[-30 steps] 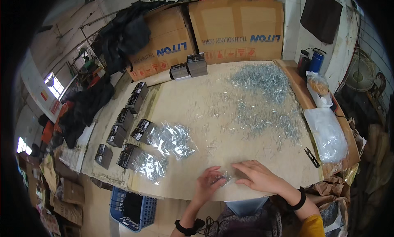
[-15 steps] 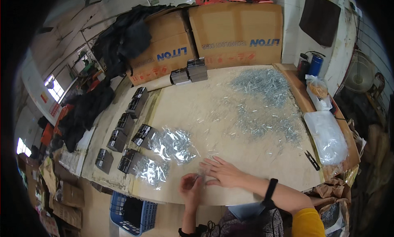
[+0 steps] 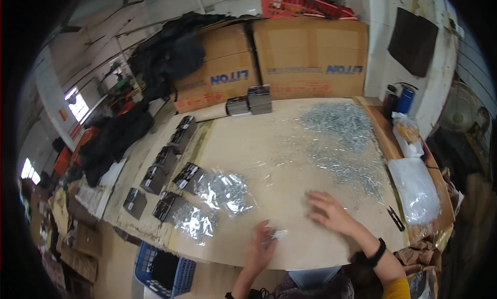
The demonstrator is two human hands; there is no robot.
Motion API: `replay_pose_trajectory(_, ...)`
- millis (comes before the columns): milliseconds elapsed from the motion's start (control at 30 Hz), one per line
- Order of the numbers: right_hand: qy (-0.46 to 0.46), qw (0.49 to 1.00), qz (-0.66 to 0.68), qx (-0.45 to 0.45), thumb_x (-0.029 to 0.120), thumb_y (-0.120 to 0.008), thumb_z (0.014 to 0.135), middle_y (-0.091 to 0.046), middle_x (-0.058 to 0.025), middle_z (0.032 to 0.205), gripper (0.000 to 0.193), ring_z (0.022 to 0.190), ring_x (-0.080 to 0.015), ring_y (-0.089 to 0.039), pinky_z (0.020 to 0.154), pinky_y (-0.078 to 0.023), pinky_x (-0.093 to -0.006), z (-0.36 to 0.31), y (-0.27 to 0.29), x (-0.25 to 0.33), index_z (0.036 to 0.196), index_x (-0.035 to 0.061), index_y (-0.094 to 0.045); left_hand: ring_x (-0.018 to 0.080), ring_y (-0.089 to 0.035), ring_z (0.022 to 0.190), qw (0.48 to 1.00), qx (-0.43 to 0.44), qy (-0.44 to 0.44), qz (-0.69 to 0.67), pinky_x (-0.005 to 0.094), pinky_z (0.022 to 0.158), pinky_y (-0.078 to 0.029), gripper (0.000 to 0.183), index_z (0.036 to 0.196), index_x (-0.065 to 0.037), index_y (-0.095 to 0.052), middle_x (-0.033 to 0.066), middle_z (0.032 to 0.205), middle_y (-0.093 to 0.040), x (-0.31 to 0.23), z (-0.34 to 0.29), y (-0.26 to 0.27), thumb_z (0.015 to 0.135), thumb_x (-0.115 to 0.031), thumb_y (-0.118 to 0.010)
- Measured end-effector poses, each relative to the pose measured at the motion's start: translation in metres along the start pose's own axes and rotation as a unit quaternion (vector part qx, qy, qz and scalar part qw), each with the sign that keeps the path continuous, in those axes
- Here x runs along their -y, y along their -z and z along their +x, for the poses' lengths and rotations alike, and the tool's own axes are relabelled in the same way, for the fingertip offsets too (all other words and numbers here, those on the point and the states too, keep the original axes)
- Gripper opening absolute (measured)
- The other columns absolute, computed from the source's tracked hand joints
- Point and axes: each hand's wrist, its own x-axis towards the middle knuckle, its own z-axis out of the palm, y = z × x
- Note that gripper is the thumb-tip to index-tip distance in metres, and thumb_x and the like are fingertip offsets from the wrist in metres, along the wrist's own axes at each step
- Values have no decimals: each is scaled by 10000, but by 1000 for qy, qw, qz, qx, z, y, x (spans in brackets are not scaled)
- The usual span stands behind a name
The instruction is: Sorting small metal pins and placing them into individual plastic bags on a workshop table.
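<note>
Near the table's front edge, my left hand is closed around a small clear shiny packet; its contents are too blurred to make out. My right hand hovers over the table to the right, empty, its fingers spread and a little smeared by motion. Beyond it lie a loose scatter of thin silvery metal pieces and a denser heap of the same. Left of my left hand, two piles of glossy clear packets rest on the table, a near pile and a far pile.
Stacks of dark cards stand along the left side, with more stacks at the back. Cardboard boxes wall off the far edge. At right lie black thread snips and a white plastic bag. A blue basket sits below.
My hands have separated: the right moved right and away from the left, which shifted right and slightly toward me with the packet. The whole view has tilted a little.
</note>
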Motion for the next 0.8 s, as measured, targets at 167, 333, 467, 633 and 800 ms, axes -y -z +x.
replay_pose_trajectory(167,36,993,-95,61,195,-679,838,-456,-181,1433,528,1337,-358,-403,1141,-264,-507,-51,16,-12,1331,72,-536,200,-647,974,991,71,-10,-114,319,863,-533,356,1172,-30,-574,96,1142,-601,-27,14,-21,843,-36,-712)
replay_pose_trajectory(333,-64,985,-147,-66,136,-685,850,-515,-161,1361,605,1250,-306,-497,1107,-331,-445,-52,28,-3,1406,65,-458,182,-638,1000,956,254,-6,-147,287,871,-519,257,1086,-12,-605,71,1101,-627,-49,35,-14,866,-93,-710)
replay_pose_trajectory(467,-126,925,358,21,31,-654,893,-640,-44,1088,409,930,-99,-589,807,-470,-240,-35,6,36,1287,24,-543,173,-631,1001,946,306,-60,-83,280,877,-509,307,1137,-8,-579,79,1093,-615,-49,56,-32,873,-100,-705)
replay_pose_trajectory(633,-200,841,482,-140,33,-642,913,-633,-10,907,171,814,-68,-560,723,-446,-218,-23,-42,7,1071,30,-578,153,-626,968,955,169,5,-244,291,825,-516,387,1220,-35,-528,100,1074,-627,-31,67,-74,892,-150,-700)
replay_pose_trajectory(800,-196,749,553,-309,38,-641,921,-579,24,823,119,754,-43,-519,654,-411,-214,-23,-56,1,874,73,-537,105,-609,909,941,282,102,-158,250,742,-501,262,1065,-3,-610,92,1059,-631,-10,85,-75,924,-211,-682)
